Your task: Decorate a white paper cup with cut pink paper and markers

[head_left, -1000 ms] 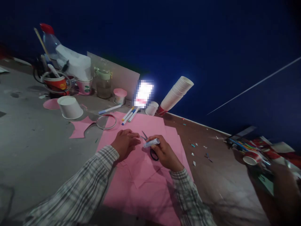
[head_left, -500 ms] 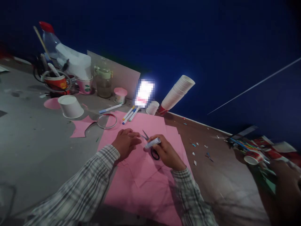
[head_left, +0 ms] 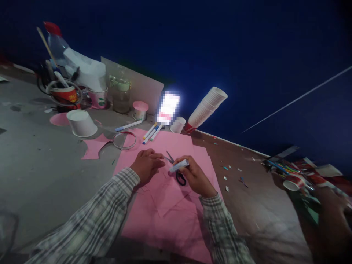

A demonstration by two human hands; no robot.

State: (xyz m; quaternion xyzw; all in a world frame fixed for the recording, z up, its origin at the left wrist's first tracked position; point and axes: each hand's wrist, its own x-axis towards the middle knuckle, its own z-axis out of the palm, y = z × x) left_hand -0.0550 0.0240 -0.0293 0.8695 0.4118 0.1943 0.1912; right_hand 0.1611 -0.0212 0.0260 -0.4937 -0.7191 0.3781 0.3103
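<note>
My right hand [head_left: 196,178] is closed around a short white glue stick [head_left: 178,165] with a bluish label. The stick slants, its lower end at the pink paper. My left hand [head_left: 147,167] lies on the pink sheets with its fingers stretched out, holding nothing that I can see. Between the hands rest scissors [head_left: 180,178] with black handles, blades apart and partly hidden by my right hand. Loose cut pieces lie on the stacked pink paper [head_left: 165,234] under both hands.
Several markers [head_left: 150,135], a ring [head_left: 124,140] and a pink cutout [head_left: 95,147] lie beyond my hands. A lit phone [head_left: 168,107] and a leaning stack of paper cups [head_left: 206,110] stand at the wall. At right, another person's blurred arm [head_left: 330,212] is beside clutter.
Both hands stay almost in place, the right still gripping the glue stick. The view shifts slightly, and the other person's arm at the right moves a little.
</note>
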